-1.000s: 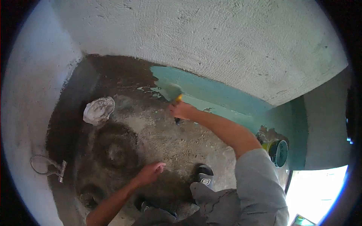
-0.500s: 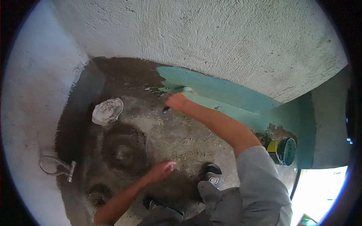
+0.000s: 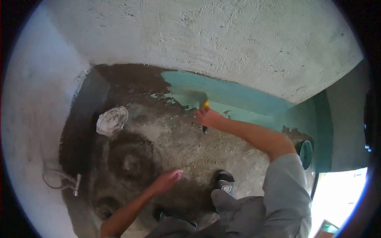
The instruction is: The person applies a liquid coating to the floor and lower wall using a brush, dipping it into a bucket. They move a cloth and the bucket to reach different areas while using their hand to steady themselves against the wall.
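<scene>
My right hand [image 3: 208,118] is closed round the handle of a paintbrush [image 3: 206,103] with a yellow band and a dark handle end. Its blurred bristles touch wet, pale green coating [image 3: 180,97] near the bottom of the wall. That coating spreads over the lower wall strip and the floor's edge, with a ragged left end against dark, damp-looking concrete. Over the bare floor, my left hand [image 3: 170,179] hangs with its fingers curled in, and nothing shows in it.
A bucket [image 3: 305,154] with green inside stands at the right, partly behind my right arm. A whitish crumpled bundle [image 3: 112,121] lies on the floor at the left. A hand shower [image 3: 77,185] with a hose is by the left wall. My sandal [image 3: 225,185] is below.
My right hand and the paintbrush have moved right along the coated strip, and the bristles now point up and left. My left hand has stayed nearly still. The view has shifted slightly.
</scene>
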Demonstrator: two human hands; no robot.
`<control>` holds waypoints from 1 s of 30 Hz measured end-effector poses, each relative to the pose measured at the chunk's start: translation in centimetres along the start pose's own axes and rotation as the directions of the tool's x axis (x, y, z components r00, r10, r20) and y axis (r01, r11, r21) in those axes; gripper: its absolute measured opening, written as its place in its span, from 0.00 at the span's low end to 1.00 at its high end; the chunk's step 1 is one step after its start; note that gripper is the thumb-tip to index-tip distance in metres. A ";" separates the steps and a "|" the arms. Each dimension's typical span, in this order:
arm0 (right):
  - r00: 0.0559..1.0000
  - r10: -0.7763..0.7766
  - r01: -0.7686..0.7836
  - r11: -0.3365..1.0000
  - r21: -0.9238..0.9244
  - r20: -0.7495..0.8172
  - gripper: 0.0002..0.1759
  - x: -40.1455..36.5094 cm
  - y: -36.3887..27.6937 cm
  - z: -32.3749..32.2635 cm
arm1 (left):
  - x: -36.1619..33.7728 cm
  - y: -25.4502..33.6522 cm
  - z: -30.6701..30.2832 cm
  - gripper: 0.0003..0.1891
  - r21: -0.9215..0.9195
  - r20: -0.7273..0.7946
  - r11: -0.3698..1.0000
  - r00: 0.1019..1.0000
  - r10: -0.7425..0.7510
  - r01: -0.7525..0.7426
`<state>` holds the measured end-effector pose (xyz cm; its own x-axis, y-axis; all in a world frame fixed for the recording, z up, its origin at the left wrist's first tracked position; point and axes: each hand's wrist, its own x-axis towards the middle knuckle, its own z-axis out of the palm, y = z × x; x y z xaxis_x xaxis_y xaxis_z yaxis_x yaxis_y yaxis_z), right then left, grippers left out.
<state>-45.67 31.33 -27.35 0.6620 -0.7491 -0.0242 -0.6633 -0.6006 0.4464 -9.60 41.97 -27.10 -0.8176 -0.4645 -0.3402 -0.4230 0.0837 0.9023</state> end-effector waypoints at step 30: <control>0.542 0.839 -0.519 0.370 0.771 -0.039 0.17 -12.6 0.0 -19.7 | 8.9 -10.3 4.3 0.19 -0.174 0.392 0.985 0.916 0.084 -0.016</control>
<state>-47.13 46.26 -9.40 -0.1845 -0.8994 0.3962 -0.8579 -0.0493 -0.5115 -14.24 40.77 -40.61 -0.9378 -0.0732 -0.3394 -0.3352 -0.0631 0.9400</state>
